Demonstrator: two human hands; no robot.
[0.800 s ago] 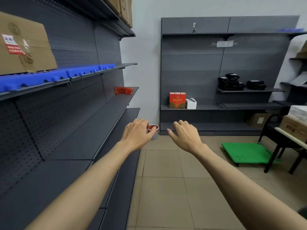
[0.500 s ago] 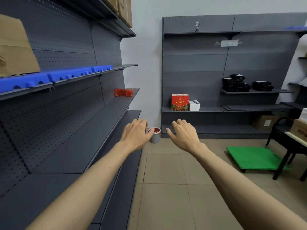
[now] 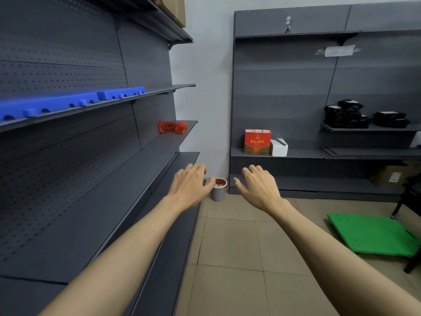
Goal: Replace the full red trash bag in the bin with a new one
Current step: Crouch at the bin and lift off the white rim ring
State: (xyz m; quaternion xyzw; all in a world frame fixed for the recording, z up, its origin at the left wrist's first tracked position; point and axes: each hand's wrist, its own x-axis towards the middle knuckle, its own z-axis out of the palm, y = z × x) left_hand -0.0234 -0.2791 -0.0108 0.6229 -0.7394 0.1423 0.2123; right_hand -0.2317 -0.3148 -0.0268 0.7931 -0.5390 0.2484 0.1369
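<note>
Closer now, two empty hands [image 3: 191, 187] [image 3: 258, 189] face one bin [image 3: 218, 192].

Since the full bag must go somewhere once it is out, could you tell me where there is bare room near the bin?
The tiled floor between the left shelving and the green cart is bare. The left shelf board is free short of the red bag roll. It is tight in the corner, where the grey bin sits between the two shelf bases.

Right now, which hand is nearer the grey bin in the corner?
Left. In this view the left hand overlaps the grey bin's left edge; the right hand is off to its right, with floor between.
</note>
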